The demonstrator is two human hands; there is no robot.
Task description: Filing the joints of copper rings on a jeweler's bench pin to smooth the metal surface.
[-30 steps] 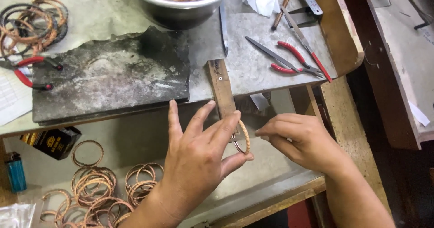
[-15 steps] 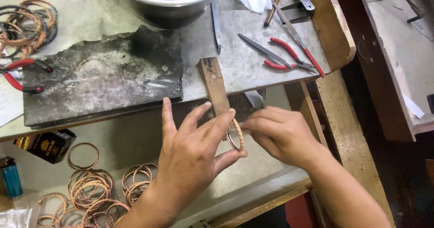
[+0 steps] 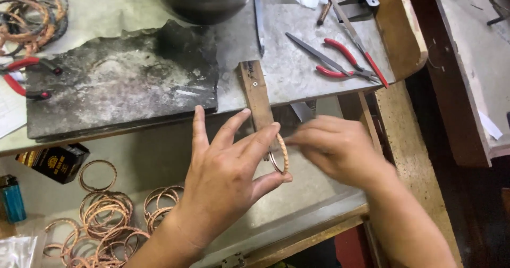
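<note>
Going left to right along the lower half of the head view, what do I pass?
Blue lighter → black box → pile of copper bangles → left hand → twisted bangle pinched in its fingers → right hand, blurred, at the bangle → wooden bench edge.

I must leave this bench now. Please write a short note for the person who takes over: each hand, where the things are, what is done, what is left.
Left hand: fingers hold one copper ring against the wooden peg.
Right hand: at the ring, blurred; any tool in it is hidden.
Loose rings lie on the lower shelf; more are in the steel bowl.
Red pliers lie on the bench top.
Done: cannot tell.
Left: the ring in hand.
</note>
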